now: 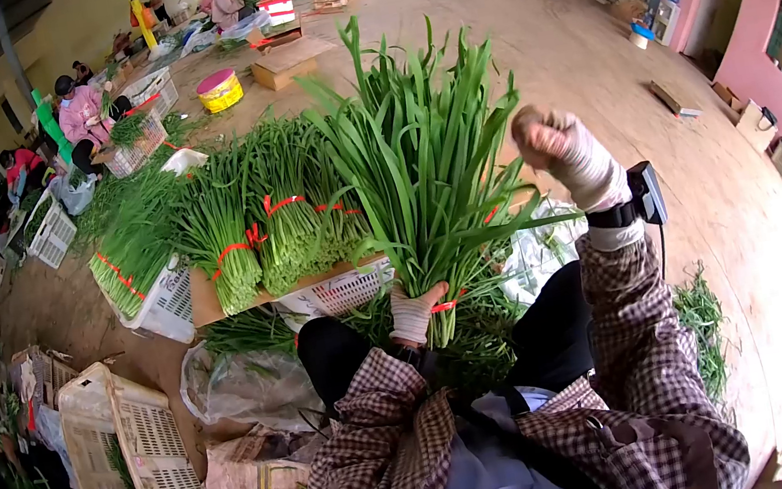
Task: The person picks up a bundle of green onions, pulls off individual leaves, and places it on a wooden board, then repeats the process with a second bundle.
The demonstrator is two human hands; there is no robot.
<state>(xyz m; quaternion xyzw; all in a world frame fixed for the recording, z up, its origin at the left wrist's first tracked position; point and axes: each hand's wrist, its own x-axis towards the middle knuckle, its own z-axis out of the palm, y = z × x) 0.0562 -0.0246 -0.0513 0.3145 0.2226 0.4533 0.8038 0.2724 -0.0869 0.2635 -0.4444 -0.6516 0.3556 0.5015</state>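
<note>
My left hand [413, 312], in a pale knitted wrap, grips a tall bunch of garlic chives [420, 169] near its base, upright between my knees. Red tape [447, 305] circles the stems beside my fingers. To the right of the leaves, my right hand [545, 135] is raised with its fingers curled closed; whether anything is in them I cannot make out. Several tied bunches [293, 229] lie side by side on cardboard over a white crate [338, 293] in front of me. Loose leaves [473, 354] are heaped below the held bunch.
An empty-looking plastic crate [154, 452] stands tilted at my left, near a clear plastic bag [245, 383]. Ahead are a yellow bucket [220, 93] and a cardboard box [291, 62]. A person in pink [83, 113] sits among crates at the far left. Scattered leaves [702, 329] lie at right.
</note>
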